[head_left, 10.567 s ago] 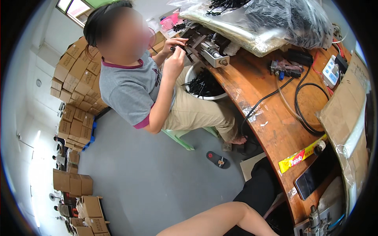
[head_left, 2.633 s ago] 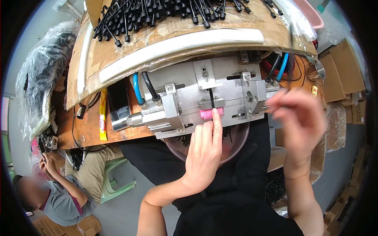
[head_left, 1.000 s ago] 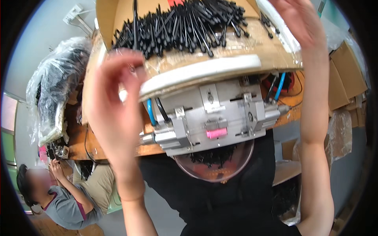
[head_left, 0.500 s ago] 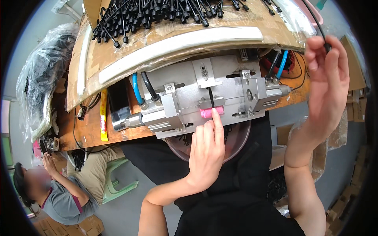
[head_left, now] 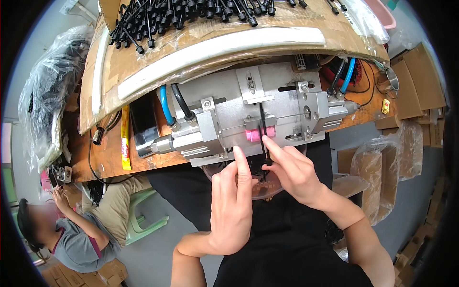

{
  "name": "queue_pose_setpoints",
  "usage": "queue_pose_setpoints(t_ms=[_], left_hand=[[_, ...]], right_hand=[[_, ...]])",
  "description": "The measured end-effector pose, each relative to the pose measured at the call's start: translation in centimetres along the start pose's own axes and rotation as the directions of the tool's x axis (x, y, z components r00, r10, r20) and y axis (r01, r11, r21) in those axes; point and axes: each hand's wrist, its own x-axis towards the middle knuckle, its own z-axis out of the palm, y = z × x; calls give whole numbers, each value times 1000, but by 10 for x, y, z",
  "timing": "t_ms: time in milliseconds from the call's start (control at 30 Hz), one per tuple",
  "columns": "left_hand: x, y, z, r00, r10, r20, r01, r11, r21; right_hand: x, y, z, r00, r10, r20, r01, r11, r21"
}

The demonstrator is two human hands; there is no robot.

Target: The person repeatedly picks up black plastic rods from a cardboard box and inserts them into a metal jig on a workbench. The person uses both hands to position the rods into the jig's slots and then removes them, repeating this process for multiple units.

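Note:
My right hand [head_left: 299,177] pinches a thin black rod [head_left: 266,150] with a thick end, just in front of a pink block [head_left: 253,134] on the metal fixture [head_left: 234,125]. The rod runs up over the block toward the small middle bracket [head_left: 260,121]; whether it is one rod or two in line I cannot tell. Beside it, on the left, my left hand [head_left: 232,205] has its index finger stretched out and holds nothing. Below the fixture's front edge, a translucent pinkish bowl [head_left: 272,190] with black pieces in it is partly hidden by my hands.
Many black rods with thick ends [head_left: 191,9] are heaped on a cardboard sheet [head_left: 205,36] behind the fixture. Metal cylinders with blue and black hoses [head_left: 165,107] flank it. A yellow strip packet [head_left: 125,138] lies on the wooden table at left. Another person [head_left: 81,234] sits far left.
My right hand has come down from the upper right to the pink block, bringing a black rod. My left hand has lifted its finger off the block and drawn back left.

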Motion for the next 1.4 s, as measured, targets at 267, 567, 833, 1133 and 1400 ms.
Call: queue_pose_setpoints(t_ms=[267, 567, 833, 1133, 1400], left_hand=[[10, -12, -10, 1000, 16, 17, -16, 1000, -16], [213, -34, -57, 837, 482, -260, -407, 865, 294], [242, -55, -52, 840, 537, -73, -491, 811, 319], [190, -45, -80, 876, 481, -38, -474, 872, 119], [139, -50, -79, 948, 200, -247, -240, 960, -145]], right_hand=[[7, 0, -5, 995, 57, 81, -61, 997, 41], [180, 16, -92, 892, -442, 91, 407, 702, -584], [238, 55, -111, 737, -551, 393, 644, 749, -158], [251, 61, -168, 990, -85, -115, 143, 615, 775], [208, 35, -176, 950, -18, -312, 267, 568, 779]])
